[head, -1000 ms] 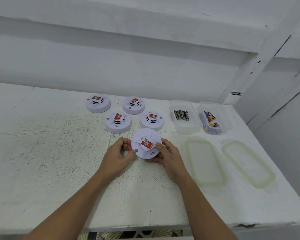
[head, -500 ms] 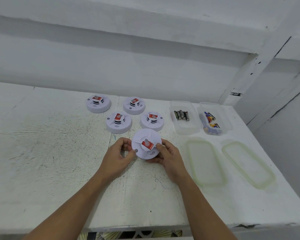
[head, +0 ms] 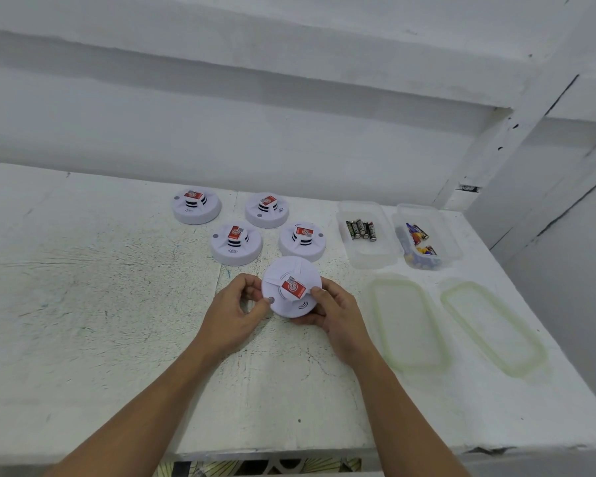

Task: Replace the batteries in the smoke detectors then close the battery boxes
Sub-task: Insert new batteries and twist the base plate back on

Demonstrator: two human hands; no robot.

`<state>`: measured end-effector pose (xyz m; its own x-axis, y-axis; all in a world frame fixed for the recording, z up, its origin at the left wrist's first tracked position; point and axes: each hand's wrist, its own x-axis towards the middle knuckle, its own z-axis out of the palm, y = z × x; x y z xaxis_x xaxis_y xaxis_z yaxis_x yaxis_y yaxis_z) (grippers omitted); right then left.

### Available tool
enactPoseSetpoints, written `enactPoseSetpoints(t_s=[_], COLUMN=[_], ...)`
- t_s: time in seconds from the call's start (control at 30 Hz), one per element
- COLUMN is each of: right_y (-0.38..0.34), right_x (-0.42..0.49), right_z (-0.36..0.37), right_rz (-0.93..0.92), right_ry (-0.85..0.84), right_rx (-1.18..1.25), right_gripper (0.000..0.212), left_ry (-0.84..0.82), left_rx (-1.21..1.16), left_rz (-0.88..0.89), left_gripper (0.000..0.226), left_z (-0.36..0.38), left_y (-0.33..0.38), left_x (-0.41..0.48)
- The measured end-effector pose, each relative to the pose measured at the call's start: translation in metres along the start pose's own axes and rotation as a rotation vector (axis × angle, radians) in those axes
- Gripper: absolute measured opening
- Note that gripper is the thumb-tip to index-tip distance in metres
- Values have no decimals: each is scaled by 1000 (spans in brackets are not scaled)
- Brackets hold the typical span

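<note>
A white round smoke detector point(head: 290, 280) with a red label on top is held tilted toward me just above the white table point(head: 100, 304). My left hand point(head: 233, 313) grips its left rim with curled fingers and thumb. My right hand point(head: 336, 313) grips its right rim, thumb by the red label. Several more white detectors stand behind it: back left detector point(head: 196, 205), back right detector point(head: 266, 210), middle left detector point(head: 236, 244), middle right detector point(head: 302, 241). A clear box point(head: 367, 253) holds dark batteries point(head: 361, 229). A second clear box point(head: 443, 235) holds coloured batteries point(head: 418, 247).
Two clear lids with greenish rims lie flat at the right: near lid point(head: 410, 323) and far lid point(head: 492, 328). A white wall rises behind the table. The table's front edge runs just below my forearms, and its right edge lies past the lids.
</note>
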<state>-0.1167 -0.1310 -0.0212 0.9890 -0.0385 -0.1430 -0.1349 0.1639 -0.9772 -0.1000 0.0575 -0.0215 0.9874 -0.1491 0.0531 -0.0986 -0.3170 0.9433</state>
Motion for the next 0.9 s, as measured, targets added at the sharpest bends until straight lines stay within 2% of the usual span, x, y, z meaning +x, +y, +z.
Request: enactPoseSetpoints(t_s=[0.13,0.9], right_y=[-2,-1], right_x=[-2,0], right_z=[0,0], right_rz=[-16,-14], right_ry=[-22,-9], right_rx=[9,19], right_gripper=[29,30], left_ry=[6,6], left_rx=[10,10], left_rz=[6,33], left_gripper=[14,16], left_z=[0,0], left_y=[0,-2], left_x=[0,0])
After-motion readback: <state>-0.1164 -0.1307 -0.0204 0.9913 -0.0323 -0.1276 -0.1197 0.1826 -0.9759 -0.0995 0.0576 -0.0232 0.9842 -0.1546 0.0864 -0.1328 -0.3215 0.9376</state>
